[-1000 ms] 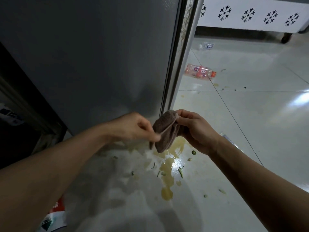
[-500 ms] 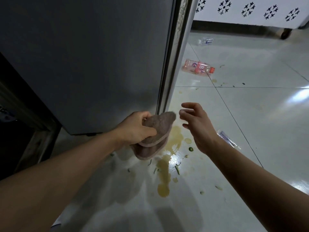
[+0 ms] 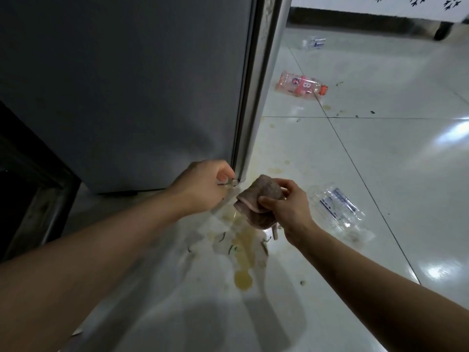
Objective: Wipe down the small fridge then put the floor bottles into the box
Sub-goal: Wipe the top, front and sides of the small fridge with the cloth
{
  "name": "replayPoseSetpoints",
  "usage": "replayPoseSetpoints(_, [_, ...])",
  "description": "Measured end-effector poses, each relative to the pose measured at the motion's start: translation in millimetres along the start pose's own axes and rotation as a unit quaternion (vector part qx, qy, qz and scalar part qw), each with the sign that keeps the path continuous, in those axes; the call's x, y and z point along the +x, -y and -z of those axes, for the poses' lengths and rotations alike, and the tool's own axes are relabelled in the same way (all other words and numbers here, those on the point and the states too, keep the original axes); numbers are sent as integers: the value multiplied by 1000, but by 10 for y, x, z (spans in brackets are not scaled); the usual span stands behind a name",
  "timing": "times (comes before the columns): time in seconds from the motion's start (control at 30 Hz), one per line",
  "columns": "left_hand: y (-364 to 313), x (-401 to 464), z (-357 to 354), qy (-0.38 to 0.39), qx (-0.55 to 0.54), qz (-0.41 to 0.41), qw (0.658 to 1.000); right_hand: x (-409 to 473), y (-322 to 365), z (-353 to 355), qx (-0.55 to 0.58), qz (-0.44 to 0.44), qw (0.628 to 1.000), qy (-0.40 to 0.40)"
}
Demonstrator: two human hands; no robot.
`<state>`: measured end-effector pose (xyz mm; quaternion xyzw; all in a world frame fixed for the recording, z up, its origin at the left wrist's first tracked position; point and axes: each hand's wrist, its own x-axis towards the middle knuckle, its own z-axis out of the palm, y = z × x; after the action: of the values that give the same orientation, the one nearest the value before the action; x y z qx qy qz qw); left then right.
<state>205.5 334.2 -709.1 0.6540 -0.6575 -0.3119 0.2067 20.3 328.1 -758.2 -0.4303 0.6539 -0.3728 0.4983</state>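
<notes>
One grey small fridge (image 3: 127,92) fills the view from nine to twelve o'clock, standing upright on the white tiled floor (image 3: 380,174), its door edge running down to a bottom corner near the centre. At that corner sits the left hand (image 3: 203,186), fingers curled in with the thumb against the corner; whether it pinches anything there cannot be told. Just beside it, at about three o'clock from the corner, the right hand (image 3: 284,201) is clamped on a folded brown cloth (image 3: 258,201), thumb on top and fingers underneath, the cloth held clear of the fridge and above the floor. Directly below the cloth, toward six o'clock, a yellowish spill (image 3: 243,250) spreads over the tile with small dark-green scraps in it. Three bottles lie on the floor: a crushed clear bottle (image 3: 337,207) with a blue-printed label near the right wrist at three o'clock, an orange-capped pink bottle (image 3: 300,86) on its side at one o'clock, and a clear bottle with a blue label (image 3: 314,43) farther off toward twelve, near a dark skirting under a white snowflake-patterned panel (image 3: 380,3)
</notes>
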Motion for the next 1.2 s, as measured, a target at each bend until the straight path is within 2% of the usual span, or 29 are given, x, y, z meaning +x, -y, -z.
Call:
replayPoseSetpoints(0.13, [99,24,114,-86,151,-106,979,282,-96,-69,26,37,998,-48])
replayPoseSetpoints(0.27, [155,80,182,-183,285,-230,913,534,-255,-352,-37,91,995,-18])
replayPoseSetpoints(0.37, [267,189,223,-200,365,-254,873,678,-374,-549,-121,119,985,-13])
replayPoseSetpoints(0.53, [454,338,303,-198,457,-264,826,900,-464,-693,-103,139,985,-2])
replayPoseSetpoints(0.63, [456,353,319,-201,475,-268,814,940,-408,-748,-137,142,980,-19])
replayPoseSetpoints(0.87, [378,294,397,-196,467,-277,816,818,-198,-716,-128,196,968,-91])
replayPoseSetpoints(1.1, [50,257,626,-262,443,-292,806,487,683,-528,-111,294,938,-148])
replayPoseSetpoints(1.2, [-223,289,847,-305,440,-306,787,355,1119,-433,-86,330,926,-163])
